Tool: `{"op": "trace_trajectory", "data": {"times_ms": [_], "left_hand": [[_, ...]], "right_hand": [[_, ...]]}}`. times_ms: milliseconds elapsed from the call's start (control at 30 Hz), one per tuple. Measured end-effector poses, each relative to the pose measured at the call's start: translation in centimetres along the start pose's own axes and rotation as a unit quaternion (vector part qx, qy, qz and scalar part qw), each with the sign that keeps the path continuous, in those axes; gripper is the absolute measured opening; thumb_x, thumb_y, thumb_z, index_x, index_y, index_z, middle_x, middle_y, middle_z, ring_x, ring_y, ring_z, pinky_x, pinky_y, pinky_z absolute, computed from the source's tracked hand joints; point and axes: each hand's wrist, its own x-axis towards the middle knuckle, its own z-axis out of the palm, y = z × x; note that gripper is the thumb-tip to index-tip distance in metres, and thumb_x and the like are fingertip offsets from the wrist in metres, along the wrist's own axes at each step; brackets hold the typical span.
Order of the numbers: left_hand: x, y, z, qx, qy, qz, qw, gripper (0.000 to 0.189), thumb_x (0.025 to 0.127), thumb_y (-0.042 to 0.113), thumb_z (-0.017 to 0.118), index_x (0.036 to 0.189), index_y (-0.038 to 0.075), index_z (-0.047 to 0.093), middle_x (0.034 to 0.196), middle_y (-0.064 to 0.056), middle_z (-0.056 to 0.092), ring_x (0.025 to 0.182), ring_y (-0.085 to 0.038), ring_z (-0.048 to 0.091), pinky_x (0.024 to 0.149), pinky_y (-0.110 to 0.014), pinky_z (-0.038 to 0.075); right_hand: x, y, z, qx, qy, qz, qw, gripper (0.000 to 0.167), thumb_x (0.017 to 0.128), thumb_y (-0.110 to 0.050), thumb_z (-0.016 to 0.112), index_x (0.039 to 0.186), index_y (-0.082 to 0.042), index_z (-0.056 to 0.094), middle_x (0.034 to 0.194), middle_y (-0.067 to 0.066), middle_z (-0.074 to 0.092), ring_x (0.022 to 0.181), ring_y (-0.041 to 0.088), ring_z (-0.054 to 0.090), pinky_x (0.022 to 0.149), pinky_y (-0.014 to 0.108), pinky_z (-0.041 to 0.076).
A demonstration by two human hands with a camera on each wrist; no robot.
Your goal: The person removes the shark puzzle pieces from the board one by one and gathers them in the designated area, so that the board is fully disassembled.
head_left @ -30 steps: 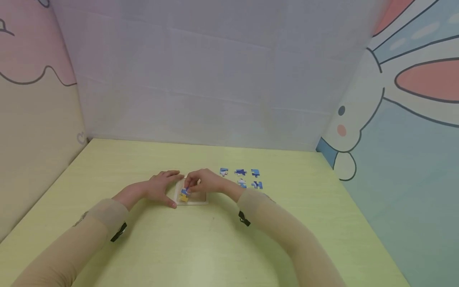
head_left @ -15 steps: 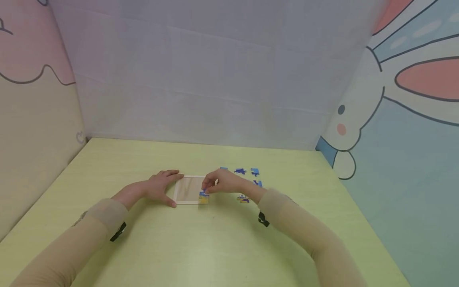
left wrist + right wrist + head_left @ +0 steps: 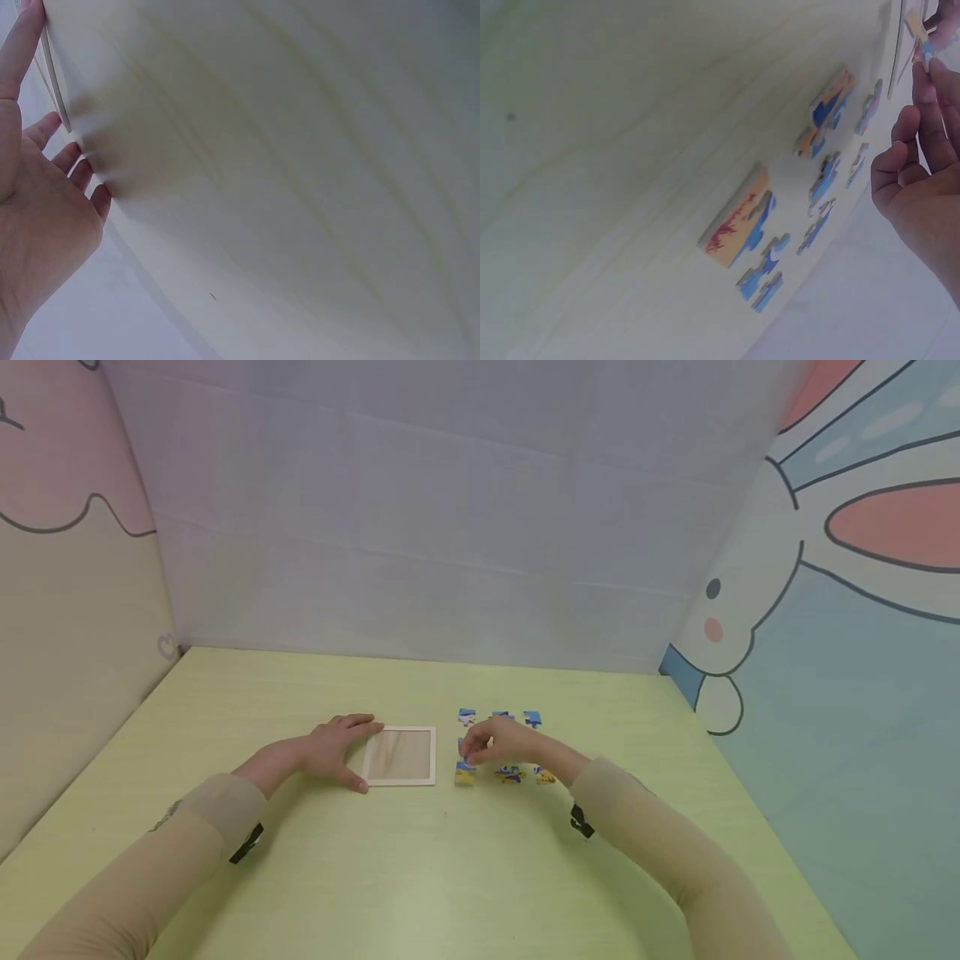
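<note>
A shallow wooden puzzle tray (image 3: 432,758) with a pale rim and a bare brown bottom lies on the table. My left hand (image 3: 333,753) rests along its left side, thumb at the near corner and fingers spread toward the far corner. In the left wrist view, the fingertips of that left hand (image 3: 56,180) meet the tabletop. Right of the tray, my right hand (image 3: 501,740) pinches a blue-and-yellow puzzle piece (image 3: 465,774) by its far edge. The right wrist view shows this puzzle piece (image 3: 915,26) at the fingertips.
Several loose puzzle pieces (image 3: 532,718) lie in rows around and beneath my right hand, partly hidden by it. In the right wrist view, a large orange-and-blue piece (image 3: 739,221) lies among them. A white cloth wall (image 3: 420,543) stands behind the table (image 3: 315,877).
My right hand has carried the puzzle piece from over the tray's left part rightward to beside the loose pieces. The tray's bottom is uncovered now. My left hand stays put.
</note>
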Motion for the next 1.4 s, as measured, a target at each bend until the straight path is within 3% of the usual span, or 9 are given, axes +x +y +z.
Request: {"op": "trace_trajectory", "data": {"times_ms": [300, 633, 1067, 1400], "left_hand": [[0.0, 0.1, 0.1, -0.001, 0.001, 0.003, 1.0, 0.103, 0.069, 0.052, 0.078, 0.147, 0.006, 0.03, 0.152, -0.021, 0.022, 0.136, -0.047, 0.02, 0.101, -0.069, 0.022], [0.0, 0.0, 0.3, -0.005, 0.002, 0.002, 1.0, 0.103, 0.069, 0.053, 0.078, 0.147, 0.007, 0.03, 0.153, -0.021, 0.021, 0.136, -0.047, 0.02, 0.101, -0.07, 0.022], [0.2, 0.0, 0.4, -0.009, 0.002, 0.004, 0.9999, 0.103, 0.069, 0.055, 0.077, 0.147, 0.007, 0.03, 0.153, -0.021, 0.021, 0.136, -0.047, 0.019, 0.102, -0.07, 0.02], [0.2, -0.3, 0.3, -0.008, -0.002, 0.011, 0.9999, 0.105, 0.068, 0.056, 0.077, 0.147, 0.006, 0.029, 0.152, -0.022, 0.021, 0.136, -0.049, 0.019, 0.102, -0.07, 0.02]], "right_hand": [[-0.5, 1.7, 0.5, 0.001, -0.006, 0.005, 1.0, 0.007, 0.088, -0.017, 0.068, 0.094, -0.016, 0.068, 0.085, -0.007, 0.066, 0.077, 0.007, 0.06, 0.07, 0.022, 0.051], [-0.1, 2.1, 0.8, -0.01, -0.005, -0.016, 0.9998, 0.007, 0.089, -0.015, 0.066, 0.095, -0.016, 0.069, 0.084, -0.008, 0.065, 0.076, 0.007, 0.059, 0.07, 0.022, 0.051], [-0.1, 2.4, 1.3, -0.034, 0.001, -0.001, 0.9994, 0.006, 0.089, -0.014, 0.066, 0.093, -0.018, 0.068, 0.089, -0.009, 0.065, 0.079, 0.005, 0.058, 0.073, 0.021, 0.05], [-1.5, 1.0, -1.2, -0.07, 0.049, -0.02, 0.9961, 0.012, 0.092, -0.018, 0.062, 0.098, -0.012, 0.07, 0.088, -0.008, 0.064, 0.076, 0.01, 0.055, 0.069, 0.025, 0.047]]}}
